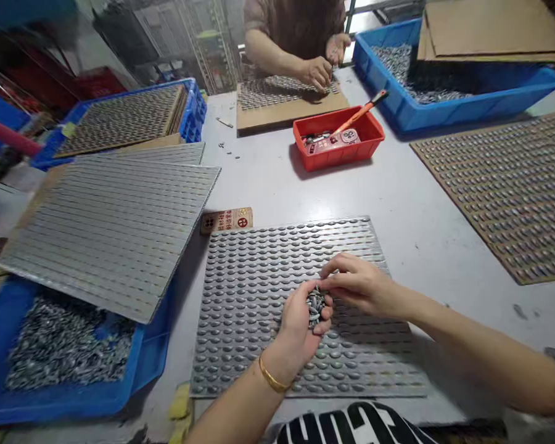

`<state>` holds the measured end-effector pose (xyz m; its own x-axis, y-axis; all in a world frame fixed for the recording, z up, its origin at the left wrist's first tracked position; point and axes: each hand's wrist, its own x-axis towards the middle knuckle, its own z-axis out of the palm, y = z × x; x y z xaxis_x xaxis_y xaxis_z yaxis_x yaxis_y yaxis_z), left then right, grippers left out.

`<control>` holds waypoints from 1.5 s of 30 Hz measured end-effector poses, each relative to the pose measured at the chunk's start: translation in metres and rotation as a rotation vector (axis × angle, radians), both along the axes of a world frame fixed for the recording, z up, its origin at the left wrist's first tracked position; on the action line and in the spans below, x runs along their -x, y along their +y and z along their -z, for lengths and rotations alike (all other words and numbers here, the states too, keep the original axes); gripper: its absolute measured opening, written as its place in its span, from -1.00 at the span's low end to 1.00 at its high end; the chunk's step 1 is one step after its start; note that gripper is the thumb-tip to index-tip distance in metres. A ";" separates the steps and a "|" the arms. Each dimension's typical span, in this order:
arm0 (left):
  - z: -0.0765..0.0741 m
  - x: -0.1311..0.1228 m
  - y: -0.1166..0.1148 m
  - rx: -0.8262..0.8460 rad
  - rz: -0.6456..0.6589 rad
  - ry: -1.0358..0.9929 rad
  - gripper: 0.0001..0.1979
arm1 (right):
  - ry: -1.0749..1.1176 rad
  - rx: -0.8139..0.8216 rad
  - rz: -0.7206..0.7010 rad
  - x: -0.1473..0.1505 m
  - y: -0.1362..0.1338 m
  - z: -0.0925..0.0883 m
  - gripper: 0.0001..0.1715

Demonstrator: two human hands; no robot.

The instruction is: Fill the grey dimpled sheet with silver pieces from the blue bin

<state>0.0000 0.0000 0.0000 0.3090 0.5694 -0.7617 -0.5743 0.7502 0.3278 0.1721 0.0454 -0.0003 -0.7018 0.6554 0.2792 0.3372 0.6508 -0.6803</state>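
Note:
A grey board (393, 373) lies on the table in front of me, with rows of small grey oval pieces set across its left and middle parts. The strip along its right side shows ridges without such pieces. My left hand (298, 320), a gold bangle at its wrist, is cupped around a handful of loose grey oval pieces (314, 307) above the board. Close beside it, my right hand (363, 283) has thumb and forefinger pinched together near the left fingertips. Whatever sits in that pinch is too small or hidden to make out.
Grey boards (115, 216) overlap a blue bin (74, 407) of loose pieces at left. A red tray (340, 161) holds a phone and an orange-handled tool. Another filled board (504, 191) lies right, below a blue bin (453, 117). Across the table, a person's hand (318, 73) works over a board.

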 end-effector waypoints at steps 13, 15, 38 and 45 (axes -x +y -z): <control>-0.001 0.001 0.000 -0.104 -0.002 0.047 -0.69 | 0.237 0.435 0.494 -0.024 0.027 0.020 -0.79; -0.003 0.001 -0.001 -0.128 0.019 0.069 -0.70 | 0.117 0.313 0.481 -0.025 0.043 0.031 -0.79; -0.002 0.005 0.003 -0.149 0.045 0.054 -0.80 | -0.202 0.062 0.383 -0.010 0.070 0.033 -0.87; 0.002 0.003 0.006 -0.154 0.001 0.020 -0.78 | 0.038 0.064 0.037 0.002 0.008 -0.005 -0.80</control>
<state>-0.0026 0.0060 -0.0024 0.2952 0.6800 -0.6712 -0.5656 0.6905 0.4508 0.1697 0.0529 0.0045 -0.6666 0.6979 0.2620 0.3335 0.5935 -0.7325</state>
